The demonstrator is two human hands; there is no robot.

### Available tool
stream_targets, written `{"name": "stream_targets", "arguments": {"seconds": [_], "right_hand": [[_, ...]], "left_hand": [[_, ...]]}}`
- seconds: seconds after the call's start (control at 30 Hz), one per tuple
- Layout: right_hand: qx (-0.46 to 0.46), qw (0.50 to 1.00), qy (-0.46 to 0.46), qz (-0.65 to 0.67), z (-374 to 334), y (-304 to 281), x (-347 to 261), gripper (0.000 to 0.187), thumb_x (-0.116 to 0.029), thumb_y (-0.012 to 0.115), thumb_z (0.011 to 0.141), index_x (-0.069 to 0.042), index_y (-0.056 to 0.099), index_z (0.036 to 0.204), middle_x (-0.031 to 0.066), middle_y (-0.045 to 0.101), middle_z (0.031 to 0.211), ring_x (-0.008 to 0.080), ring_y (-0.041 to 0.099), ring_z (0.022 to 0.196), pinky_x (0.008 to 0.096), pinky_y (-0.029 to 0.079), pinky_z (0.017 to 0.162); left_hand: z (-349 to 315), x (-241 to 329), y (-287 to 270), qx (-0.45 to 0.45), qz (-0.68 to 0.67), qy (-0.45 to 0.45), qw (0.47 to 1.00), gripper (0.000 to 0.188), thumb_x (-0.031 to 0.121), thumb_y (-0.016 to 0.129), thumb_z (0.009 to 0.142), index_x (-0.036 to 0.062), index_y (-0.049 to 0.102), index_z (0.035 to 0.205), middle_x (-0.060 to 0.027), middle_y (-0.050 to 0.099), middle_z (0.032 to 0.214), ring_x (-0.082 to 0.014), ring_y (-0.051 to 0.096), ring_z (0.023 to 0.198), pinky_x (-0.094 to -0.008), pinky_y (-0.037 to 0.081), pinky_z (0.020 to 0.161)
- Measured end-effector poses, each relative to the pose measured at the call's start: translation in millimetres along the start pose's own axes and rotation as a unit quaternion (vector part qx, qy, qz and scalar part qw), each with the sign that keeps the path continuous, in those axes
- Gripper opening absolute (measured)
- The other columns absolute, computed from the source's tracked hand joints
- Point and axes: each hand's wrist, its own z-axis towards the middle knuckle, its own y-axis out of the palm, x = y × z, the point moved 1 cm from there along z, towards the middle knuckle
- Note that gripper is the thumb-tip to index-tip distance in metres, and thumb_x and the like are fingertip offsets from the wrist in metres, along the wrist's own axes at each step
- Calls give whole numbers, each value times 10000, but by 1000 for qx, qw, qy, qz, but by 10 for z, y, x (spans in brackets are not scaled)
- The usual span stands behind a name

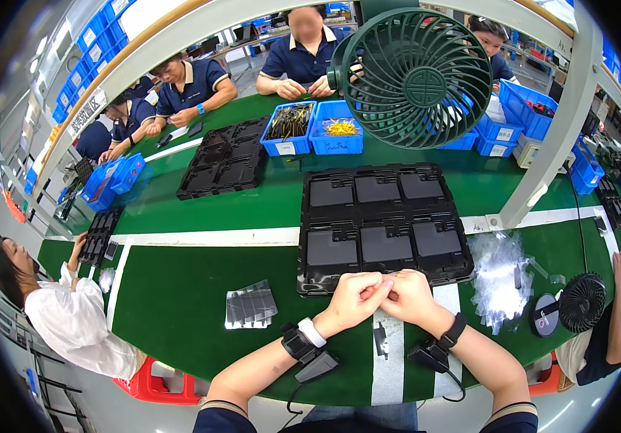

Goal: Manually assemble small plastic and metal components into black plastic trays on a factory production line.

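Note:
My left hand and my right hand meet at the near edge of a black moulded tray. Fingertips of both are pinched together against each other; whatever they hold, if anything, is hidden. Several flat dark panels lie in the tray's compartments. To the left of my hands rest overlapping clear sheets with dark strips. A small black piece lies on the white strip below my hands. Each wrist wears a black band, and the left one also a white band.
Crumpled clear film is heaped on the right, beside a small black fan. A big green fan hangs overhead near a metal post. Farther off are another black tray, blue bins and several people at the green table.

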Motion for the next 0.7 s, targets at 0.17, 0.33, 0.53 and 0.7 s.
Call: {"name": "stream_targets", "arguments": {"seconds": [0.17,0.33,0.53,0.7], "right_hand": [[-4,1000,4,0,-1,-10,-7,81,-173,657,735,-105,628,766,63,606,597,264,621,590,376,489,605],[-4,1000,4,1,-13,-2,1,85,-176,660,739,-103,632,773,72,632,636,267,626,601,377,491,609],[-11,1000,12,1,-13,3,7,83,-170,661,737,-101,635,776,72,634,636,268,631,606,379,493,608],[8,1000,2,3,-10,25,8,83,-164,660,733,-99,637,778,70,629,624,266,633,606,378,500,615]], "left_hand": [[1,-5,0,0,1,-1,1000,397,70,620,891,23,358,596,-29,297,524,-95,274,487,-284,254,446],[-16,-28,3,0,2,-4,1000,401,75,620,893,24,358,594,-31,304,528,-98,284,489,-283,261,449],[-14,-28,4,0,2,-2,1000,401,71,623,889,25,356,593,-34,306,529,-104,289,486,-286,268,449],[-6,-26,-2,-2,9,5,1000,372,83,628,883,15,384,610,-50,325,527,-128,311,475,-298,289,448]]}}
